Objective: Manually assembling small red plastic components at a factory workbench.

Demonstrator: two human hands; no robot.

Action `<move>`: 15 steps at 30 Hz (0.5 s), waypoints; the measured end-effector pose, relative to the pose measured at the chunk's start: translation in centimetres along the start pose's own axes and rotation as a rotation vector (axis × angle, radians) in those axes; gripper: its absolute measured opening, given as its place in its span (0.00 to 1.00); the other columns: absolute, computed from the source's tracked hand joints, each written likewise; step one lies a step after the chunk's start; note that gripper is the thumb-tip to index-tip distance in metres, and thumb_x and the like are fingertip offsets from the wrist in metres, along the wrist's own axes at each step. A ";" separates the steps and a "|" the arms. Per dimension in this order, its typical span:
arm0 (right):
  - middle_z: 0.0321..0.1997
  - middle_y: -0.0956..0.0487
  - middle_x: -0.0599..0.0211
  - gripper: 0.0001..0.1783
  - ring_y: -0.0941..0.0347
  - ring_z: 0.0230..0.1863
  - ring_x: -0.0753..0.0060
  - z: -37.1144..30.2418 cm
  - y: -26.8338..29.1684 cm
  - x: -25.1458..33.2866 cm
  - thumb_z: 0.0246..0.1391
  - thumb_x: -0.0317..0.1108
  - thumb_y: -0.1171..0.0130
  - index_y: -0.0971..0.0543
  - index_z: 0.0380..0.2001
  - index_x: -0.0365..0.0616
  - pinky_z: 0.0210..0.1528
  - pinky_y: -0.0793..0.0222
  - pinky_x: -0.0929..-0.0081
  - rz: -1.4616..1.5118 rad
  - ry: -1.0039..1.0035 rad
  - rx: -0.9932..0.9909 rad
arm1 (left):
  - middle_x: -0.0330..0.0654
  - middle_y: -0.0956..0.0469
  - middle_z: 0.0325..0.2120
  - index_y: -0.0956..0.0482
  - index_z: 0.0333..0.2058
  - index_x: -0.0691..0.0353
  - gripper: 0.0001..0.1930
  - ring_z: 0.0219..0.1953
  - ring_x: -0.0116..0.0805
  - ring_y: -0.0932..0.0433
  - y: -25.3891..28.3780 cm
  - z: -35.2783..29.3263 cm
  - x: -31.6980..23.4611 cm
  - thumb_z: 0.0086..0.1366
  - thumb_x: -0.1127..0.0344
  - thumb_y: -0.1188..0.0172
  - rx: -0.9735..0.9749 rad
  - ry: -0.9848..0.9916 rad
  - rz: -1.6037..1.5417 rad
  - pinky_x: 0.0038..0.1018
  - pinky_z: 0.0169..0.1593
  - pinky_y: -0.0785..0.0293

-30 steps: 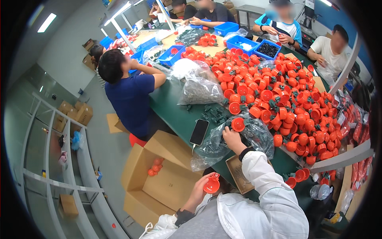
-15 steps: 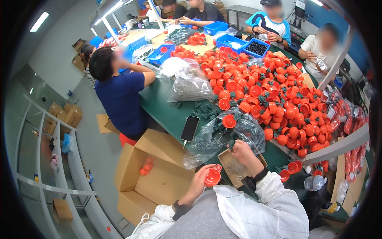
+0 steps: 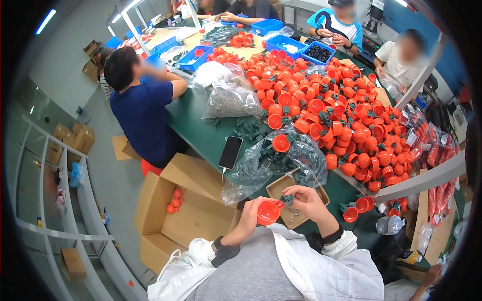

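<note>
In my left hand [image 3: 248, 218] is a small red plastic cup [image 3: 268, 212], its open side turned up toward me. Close against the cup's right edge, my right hand [image 3: 307, 203] pinches a dark green plastic clip [image 3: 287, 199]; whether clip and cup touch I cannot tell. Beneath my right hand lies a shallow cardboard tray [image 3: 275, 190] with small metal pieces in it. Just beyond, a clear plastic bag [image 3: 314, 163] holds more dark green clips, with one red cup [image 3: 280, 143] on top.
A large heap of red cups [image 3: 346, 125] covers the table's right side. Left of the bag lies a phone [image 3: 230, 152] with a cable. An open cardboard box [image 3: 201, 220] stands at my left, holding several red cups. A white post [image 3: 422, 178] crosses at right. Co-workers sit around the table.
My right hand has come back from beside the bag to the cup, bringing the green clip. The left hand has raised the cup slightly. My view has shifted a little.
</note>
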State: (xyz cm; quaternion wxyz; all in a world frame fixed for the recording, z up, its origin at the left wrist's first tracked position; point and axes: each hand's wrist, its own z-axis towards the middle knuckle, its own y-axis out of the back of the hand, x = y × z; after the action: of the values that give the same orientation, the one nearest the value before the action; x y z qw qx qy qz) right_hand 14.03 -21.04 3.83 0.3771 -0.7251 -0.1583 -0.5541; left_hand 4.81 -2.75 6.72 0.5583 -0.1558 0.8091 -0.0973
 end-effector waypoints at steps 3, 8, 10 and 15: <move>0.42 0.26 0.65 0.13 0.31 0.44 0.76 0.0 -0.9 0.8 0.45 0.19 0.45 0.27 0.37 0.35 0.49 0.36 0.78 0.025 -0.059 -0.075 | 0.45 0.23 0.27 0.26 0.37 0.72 0.23 0.27 0.28 0.24 -0.1 0.0 0.1 0.65 0.60 0.67 -0.001 -0.011 -0.018 0.19 0.32 0.29; 0.43 0.27 0.63 0.13 0.31 0.44 0.75 0.0 -0.8 0.4 0.44 0.20 0.44 0.27 0.37 0.35 0.48 0.36 0.77 0.003 -0.014 -0.069 | 0.44 0.23 0.27 0.25 0.36 0.73 0.22 0.29 0.26 0.25 0.0 0.0 0.6 0.65 0.61 0.67 -0.039 -0.006 -0.034 0.18 0.36 0.31; 0.43 0.27 0.63 0.13 0.31 0.44 0.75 -0.1 -0.8 0.3 0.44 0.21 0.44 0.27 0.37 0.35 0.48 0.36 0.76 0.001 0.004 -0.061 | 0.44 0.23 0.28 0.25 0.36 0.73 0.22 0.29 0.25 0.25 0.1 0.0 0.7 0.65 0.61 0.67 -0.013 -0.042 -0.013 0.18 0.36 0.31; 0.44 0.27 0.65 0.15 0.32 0.45 0.78 -0.4 -1.1 0.4 0.47 0.23 0.45 0.29 0.41 0.34 0.49 0.38 0.78 0.058 0.002 -0.015 | 0.47 0.23 0.28 0.26 0.37 0.73 0.24 0.28 0.28 0.24 0.0 -0.2 0.6 0.65 0.60 0.68 -0.027 -0.057 0.035 0.20 0.35 0.29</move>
State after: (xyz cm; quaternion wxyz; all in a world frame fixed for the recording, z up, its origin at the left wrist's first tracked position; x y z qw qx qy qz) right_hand 13.14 -20.65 4.63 0.3878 -0.7316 -0.1324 -0.5449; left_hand 4.45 -2.94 6.30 0.5807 -0.1518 0.7966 -0.0719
